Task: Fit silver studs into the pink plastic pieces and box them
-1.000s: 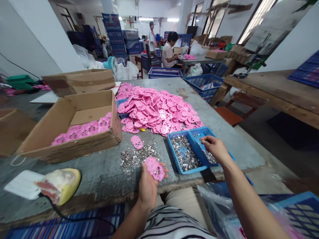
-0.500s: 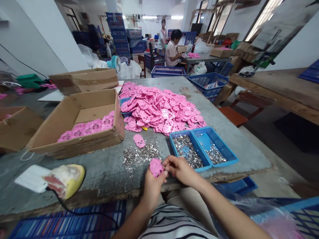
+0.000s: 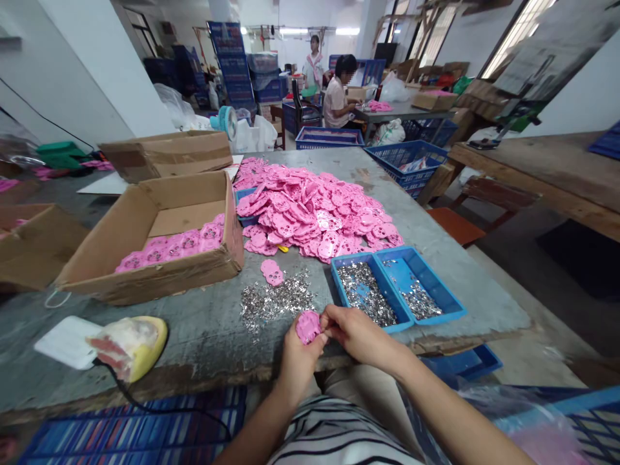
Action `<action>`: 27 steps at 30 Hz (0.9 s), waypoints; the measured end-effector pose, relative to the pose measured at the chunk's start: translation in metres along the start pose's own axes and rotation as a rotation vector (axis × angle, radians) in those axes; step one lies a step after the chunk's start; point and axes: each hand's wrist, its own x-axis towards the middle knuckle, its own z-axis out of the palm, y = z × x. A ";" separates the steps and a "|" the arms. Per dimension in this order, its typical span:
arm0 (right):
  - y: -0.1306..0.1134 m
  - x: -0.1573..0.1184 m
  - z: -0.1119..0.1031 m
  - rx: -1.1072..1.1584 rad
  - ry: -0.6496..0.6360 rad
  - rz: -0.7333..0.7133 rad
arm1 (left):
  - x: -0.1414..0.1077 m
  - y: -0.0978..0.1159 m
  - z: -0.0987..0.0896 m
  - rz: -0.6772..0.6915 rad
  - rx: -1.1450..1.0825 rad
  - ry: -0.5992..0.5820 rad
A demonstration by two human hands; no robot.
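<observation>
Near the table's front edge, my left hand (image 3: pixel 299 354) grips a pink plastic piece (image 3: pixel 308 327) with holes in it. My right hand (image 3: pixel 349 328) is pinched at the right edge of that piece; whatever lies between its fingertips is too small to make out. Just beyond my hands, small silvery metal parts (image 3: pixel 271 300) are scattered on the table, with a single pink piece (image 3: pixel 272 272) at their far edge. A large heap of similar pink pieces (image 3: pixel 310 213) lies farther back. To the right, two blue trays (image 3: pixel 413 321) hold more small metal parts.
An open cardboard box (image 3: pixel 159 287) with pink pieces stands at the left. In front of it lie a yellow-and-white device (image 3: pixel 140 345) with a black cable and a white plate (image 3: pixel 62 342). Blue crates (image 3: pixel 409 158) stand beyond the table, where two people are seen.
My right fingers have closed in tighter against the pink piece's edge. The view has shifted slightly; my left hand still keeps its hold. A person at the back has turned, with something green in front.
</observation>
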 end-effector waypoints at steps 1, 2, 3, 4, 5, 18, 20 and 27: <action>0.000 0.000 0.000 -0.013 -0.005 -0.001 | 0.001 -0.001 0.000 0.010 0.011 0.000; -0.001 0.001 0.001 -0.027 -0.009 -0.003 | 0.001 -0.001 -0.001 0.025 0.022 0.006; 0.000 0.002 0.002 -0.039 -0.011 -0.003 | 0.002 -0.002 -0.001 0.041 0.031 0.018; 0.000 0.002 0.004 -0.046 -0.003 -0.001 | 0.003 -0.003 -0.002 0.055 0.040 0.030; 0.001 0.003 0.006 -0.043 0.016 0.004 | 0.005 -0.004 -0.002 0.064 0.047 0.042; 0.011 0.005 0.028 0.171 0.307 0.001 | 0.004 0.005 0.000 0.054 0.006 0.074; 0.012 0.006 0.030 0.196 0.320 -0.041 | 0.003 0.005 0.000 0.040 -0.006 0.079; 0.011 0.006 0.024 0.320 0.307 -0.196 | 0.000 0.022 -0.007 -0.093 -0.271 -0.147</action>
